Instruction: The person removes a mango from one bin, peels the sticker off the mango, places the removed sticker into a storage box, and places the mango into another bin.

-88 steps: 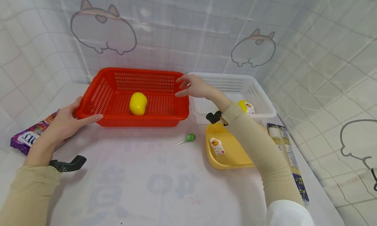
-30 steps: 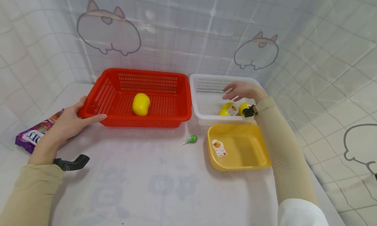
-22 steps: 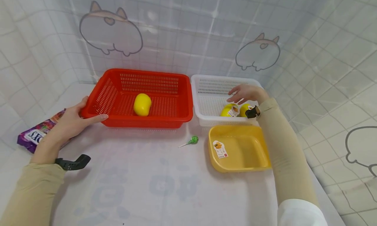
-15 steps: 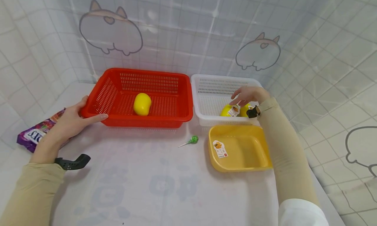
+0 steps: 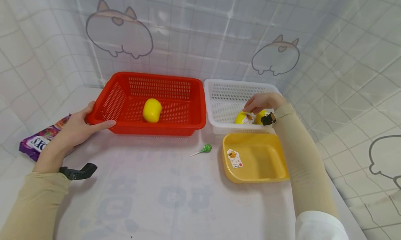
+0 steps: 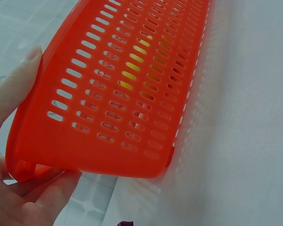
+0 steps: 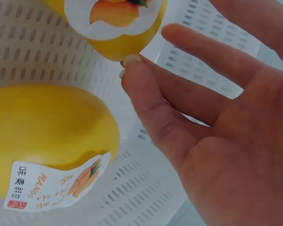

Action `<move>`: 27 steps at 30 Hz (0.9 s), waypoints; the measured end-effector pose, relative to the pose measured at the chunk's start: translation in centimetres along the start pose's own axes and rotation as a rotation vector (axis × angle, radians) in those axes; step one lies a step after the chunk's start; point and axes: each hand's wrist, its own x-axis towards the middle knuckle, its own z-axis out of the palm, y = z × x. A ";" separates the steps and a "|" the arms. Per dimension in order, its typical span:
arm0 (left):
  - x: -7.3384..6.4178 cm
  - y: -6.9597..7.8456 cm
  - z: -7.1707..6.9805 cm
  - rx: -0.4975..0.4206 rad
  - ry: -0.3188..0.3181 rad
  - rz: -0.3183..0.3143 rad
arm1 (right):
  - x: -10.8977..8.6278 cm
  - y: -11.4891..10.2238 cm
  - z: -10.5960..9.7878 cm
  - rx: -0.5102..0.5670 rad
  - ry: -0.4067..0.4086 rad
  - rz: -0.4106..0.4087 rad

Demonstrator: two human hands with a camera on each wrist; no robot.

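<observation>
My left hand grips the front left corner of a red plastic basket, thumb on one side of the rim and fingers on the other. A yellow mango lies inside that basket. Over the white basket on the right, my right hand is lowered to two labelled mangoes. In the right wrist view, the thumb and a fingertip meet at the tip of one mango, near its white sticker; the fingers are loosely bent and not wrapped round it. The other mango lies beside it.
A yellow tub with a mango sticker stands in front of the white basket. To its left lies a green lollipop. A purple snack bag is partly under my left arm. Tiled-pattern sheeting rises behind the baskets.
From over the red basket's right end, my right hand has moved right to the white basket, then sunk to the mangoes. The left hand keeps its grip; the view has shifted slightly.
</observation>
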 end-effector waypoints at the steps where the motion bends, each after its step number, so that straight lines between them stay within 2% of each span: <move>1: 0.0 0.0 0.0 -0.001 0.002 0.001 | 0.0 0.0 0.0 -0.005 -0.007 -0.009; 4: 0.0 0.0 0.0 0.001 0.010 0.005 | -0.1 -0.1 0.0 -0.013 -0.038 -0.030; 15: -0.1 0.0 0.0 -0.008 0.004 0.002 | 0.1 -0.7 0.3 0.038 -0.109 0.027; 27: 0.0 -0.1 0.1 -0.003 0.005 0.007 | 1.7 -1.7 0.9 0.128 -0.205 -0.051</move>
